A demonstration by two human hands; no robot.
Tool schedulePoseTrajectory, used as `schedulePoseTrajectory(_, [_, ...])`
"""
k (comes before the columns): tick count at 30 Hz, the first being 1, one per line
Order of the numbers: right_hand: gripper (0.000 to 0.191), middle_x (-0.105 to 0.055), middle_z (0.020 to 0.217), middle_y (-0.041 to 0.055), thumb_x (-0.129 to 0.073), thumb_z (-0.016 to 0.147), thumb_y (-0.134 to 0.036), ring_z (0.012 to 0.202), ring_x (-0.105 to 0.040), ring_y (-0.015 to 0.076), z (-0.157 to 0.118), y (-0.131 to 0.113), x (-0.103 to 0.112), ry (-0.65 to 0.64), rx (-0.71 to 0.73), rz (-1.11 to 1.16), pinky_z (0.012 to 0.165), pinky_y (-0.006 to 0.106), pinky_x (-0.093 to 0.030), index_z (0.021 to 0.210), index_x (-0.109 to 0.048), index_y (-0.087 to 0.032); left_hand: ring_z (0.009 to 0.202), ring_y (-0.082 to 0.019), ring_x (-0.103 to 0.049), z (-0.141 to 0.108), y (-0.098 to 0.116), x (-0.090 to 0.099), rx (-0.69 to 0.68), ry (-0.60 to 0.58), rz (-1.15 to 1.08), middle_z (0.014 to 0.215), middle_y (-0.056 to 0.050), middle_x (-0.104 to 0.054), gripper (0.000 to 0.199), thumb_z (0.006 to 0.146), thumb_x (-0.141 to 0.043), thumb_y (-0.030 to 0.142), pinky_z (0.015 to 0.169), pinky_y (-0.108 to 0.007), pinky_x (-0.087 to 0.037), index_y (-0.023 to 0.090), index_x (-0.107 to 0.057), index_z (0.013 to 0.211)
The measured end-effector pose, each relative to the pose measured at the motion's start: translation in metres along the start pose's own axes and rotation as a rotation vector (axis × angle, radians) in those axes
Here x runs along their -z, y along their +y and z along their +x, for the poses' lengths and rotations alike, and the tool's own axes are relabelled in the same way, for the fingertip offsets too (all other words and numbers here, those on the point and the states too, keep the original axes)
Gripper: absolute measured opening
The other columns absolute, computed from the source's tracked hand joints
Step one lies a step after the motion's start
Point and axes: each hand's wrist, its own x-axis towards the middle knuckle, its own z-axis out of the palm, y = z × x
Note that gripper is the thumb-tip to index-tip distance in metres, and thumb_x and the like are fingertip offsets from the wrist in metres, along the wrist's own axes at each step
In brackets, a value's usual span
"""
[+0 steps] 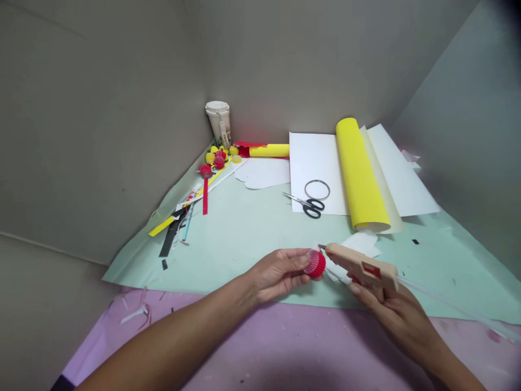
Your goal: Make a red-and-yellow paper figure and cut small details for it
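Observation:
Between its thumb and fingers, my left hand (pixel 280 274) pinches a small red ribbed piece (pixel 315 264) with a paler, pinkish side. My right hand (pixel 391 309) is wrapped round a beige glue gun (pixel 360 266), whose dark nozzle points left at the upper edge of the red piece. Whether the nozzle touches it cannot be made out. Crumpled white paper (pixel 362 244) lies behind and under the gun. Black-handled scissors (pixel 311 206) rest farther back, beside a thin ring (pixel 317 189).
A yellow corrugated roll (pixel 362 174) lies over white sheets (pixel 315 163) at the back right. A lidded cup (pixel 218 122) stands at the back left near red and yellow pieces (pixel 218 157). Paper strips (pixel 169 239) lie at the left. Grey walls rise behind the green sheet (pixel 228 239).

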Motion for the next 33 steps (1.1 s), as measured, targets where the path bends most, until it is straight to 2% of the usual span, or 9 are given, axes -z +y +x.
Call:
schedulePoseTrajectory(6, [0.040, -0.072, 0.122, 0.0034, -0.057, 0.087, -0.049, 0.120, -0.062, 0.0306, 0.000, 0.004, -0.001, 0.015, -0.008, -0.012, 0.103, 0.039, -0.049, 0.117, -0.072, -0.027, 0.070, -0.012, -0.069, 0.000, 0.002, 0.000, 0.001, -0.025, -0.010, 0.080, -0.009, -0.069, 0.032, 0.077, -0.078, 0.017, 0.061, -0.014, -0.055, 0.004, -0.072, 0.105])
schedulePoseTrajectory(9, [0.038, -0.075, 0.113, 0.0067, -0.056, 0.087, -0.051, 0.112, -0.066, 0.0316, -0.001, 0.004, 0.000, 0.025, -0.012, -0.023, 0.097, 0.039, -0.053, 0.106, -0.074, -0.023, 0.070, -0.012, -0.069, 0.000, 0.003, 0.001, -0.003, -0.011, -0.014, 0.082, -0.010, -0.069, 0.032, 0.079, -0.077, 0.016, 0.060, -0.014, -0.055, 0.004, -0.071, 0.108])
schedulePoseTrajectory(13, [0.040, -0.075, 0.109, 0.0079, -0.059, 0.085, -0.053, 0.105, -0.068, 0.0302, -0.001, 0.011, 0.006, 0.109, 0.017, 0.021, 0.092, 0.038, -0.054, 0.109, -0.072, -0.023, 0.072, -0.013, -0.069, -0.001, 0.005, 0.005, -0.018, -0.008, -0.008, 0.085, -0.010, -0.070, 0.035, 0.078, -0.078, 0.018, 0.061, -0.015, -0.055, 0.005, -0.070, 0.110])
schedulePoseTrajectory(16, [0.035, -0.076, 0.092, 0.0075, -0.062, 0.084, -0.054, 0.088, -0.070, 0.0274, 0.001, 0.020, 0.014, 0.167, -0.041, 0.041, 0.076, 0.033, -0.058, 0.095, -0.073, -0.023, 0.074, -0.013, -0.069, 0.000, 0.009, 0.010, -0.049, 0.015, 0.024, 0.088, -0.011, -0.070, 0.038, 0.076, -0.079, 0.020, 0.063, -0.015, -0.055, 0.006, -0.071, 0.110])
schedulePoseTrajectory(18, [0.036, -0.072, 0.076, 0.0075, -0.059, 0.085, -0.055, 0.072, -0.068, 0.0243, 0.002, 0.025, 0.017, 0.142, -0.081, 0.090, 0.063, 0.031, -0.056, 0.083, -0.071, -0.021, 0.076, -0.013, -0.068, 0.000, 0.012, 0.013, -0.077, 0.035, 0.074, 0.091, -0.011, -0.071, 0.039, 0.075, -0.080, 0.020, 0.065, -0.016, -0.054, 0.007, -0.071, 0.110])
schedulePoseTrajectory(21, [0.041, -0.066, 0.067, 0.0070, -0.054, 0.088, -0.056, 0.063, -0.062, 0.0214, 0.004, 0.026, 0.017, 0.057, -0.077, 0.198, 0.056, 0.030, -0.053, 0.079, -0.069, -0.020, 0.076, -0.012, -0.066, 0.001, 0.015, 0.015, -0.100, 0.038, 0.171, 0.094, -0.011, -0.071, 0.041, 0.074, -0.082, 0.020, 0.067, -0.018, -0.053, 0.008, -0.072, 0.111])
schedulePoseTrajectory(27, [0.040, -0.058, 0.068, 0.0028, -0.058, 0.085, -0.058, 0.063, -0.052, 0.0179, 0.001, 0.013, 0.010, -0.023, -0.173, 0.341, 0.058, 0.030, -0.047, 0.089, -0.066, -0.019, 0.066, -0.010, -0.061, -0.001, 0.014, 0.011, -0.105, -0.004, 0.310, 0.087, -0.009, -0.072, 0.048, 0.067, -0.086, 0.028, 0.067, -0.024, -0.050, 0.011, -0.074, 0.110])
schedulePoseTrajectory(33, [0.050, -0.051, 0.065, 0.0021, -0.051, 0.087, -0.064, 0.063, -0.045, 0.0161, 0.001, 0.009, 0.014, -0.155, -0.183, 0.290, 0.058, 0.029, -0.038, 0.064, -0.053, -0.020, 0.064, -0.010, -0.060, -0.003, 0.014, 0.009, -0.089, -0.029, 0.395, 0.083, -0.008, -0.071, 0.047, 0.065, -0.087, 0.031, 0.066, -0.025, -0.049, 0.013, -0.075, 0.108])
